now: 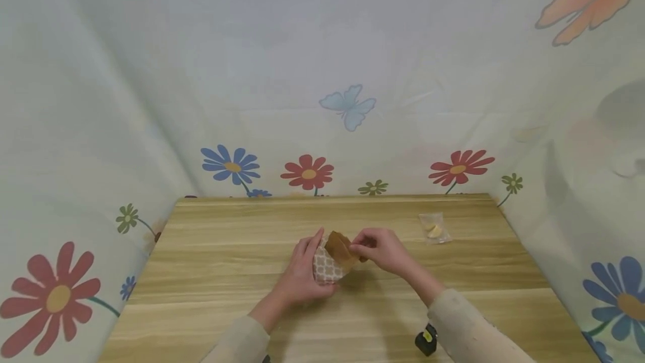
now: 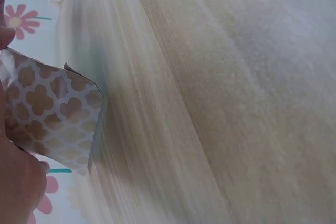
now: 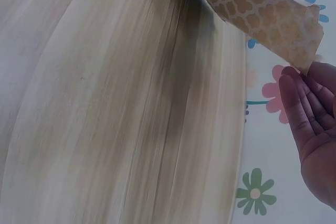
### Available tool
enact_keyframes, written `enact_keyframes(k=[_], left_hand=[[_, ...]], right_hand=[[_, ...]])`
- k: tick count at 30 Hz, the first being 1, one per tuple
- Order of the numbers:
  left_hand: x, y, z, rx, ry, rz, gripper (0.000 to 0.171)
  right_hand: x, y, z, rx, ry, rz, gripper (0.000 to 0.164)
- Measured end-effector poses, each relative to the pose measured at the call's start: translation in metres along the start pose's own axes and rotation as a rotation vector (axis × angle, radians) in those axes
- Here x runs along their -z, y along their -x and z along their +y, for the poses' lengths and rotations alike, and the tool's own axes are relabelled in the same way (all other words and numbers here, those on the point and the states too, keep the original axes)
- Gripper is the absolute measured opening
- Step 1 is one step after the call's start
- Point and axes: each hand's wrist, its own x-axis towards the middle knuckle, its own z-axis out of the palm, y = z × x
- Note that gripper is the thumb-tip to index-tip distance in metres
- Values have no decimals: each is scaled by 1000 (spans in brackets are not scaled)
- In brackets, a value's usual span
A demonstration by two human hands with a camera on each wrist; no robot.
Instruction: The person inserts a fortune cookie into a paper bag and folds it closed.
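Observation:
A small paper bag (image 1: 327,266) with a brown and white lattice pattern is held over the middle of the wooden table. My left hand (image 1: 303,273) grips it from the left side, thumb below and fingers along the far side. The bag's plain brown inside shows at its mouth, facing up and right. With thumb and forefinger, my right hand (image 1: 381,249) pinches the edge of the mouth. In the right wrist view the pinched corner of the bag (image 3: 278,22) sits between the right thumb and fingertip. The bag's contents are hidden.
A clear packet (image 1: 434,228) with pale yellow pieces lies on the table (image 1: 242,228), right of the right hand. Near the right sleeve is a small black object (image 1: 426,341) with a yellow mark. A white cloth (image 1: 282,43) printed with flowers and butterflies surrounds the table.

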Motion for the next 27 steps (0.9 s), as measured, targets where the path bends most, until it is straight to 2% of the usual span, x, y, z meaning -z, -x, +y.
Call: enact_keyframes(k=[7, 16, 27], left_hand=[[0, 0, -2, -10, 5, 4, 129], [2, 0, -5, 6, 9, -5, 128], [1, 1, -6, 2, 19, -14, 126]], right_hand=[[17, 8, 17, 10, 46, 23, 10], [70, 20, 39, -42, 109, 65, 16], [125, 36, 70, -181, 172, 178, 48]])
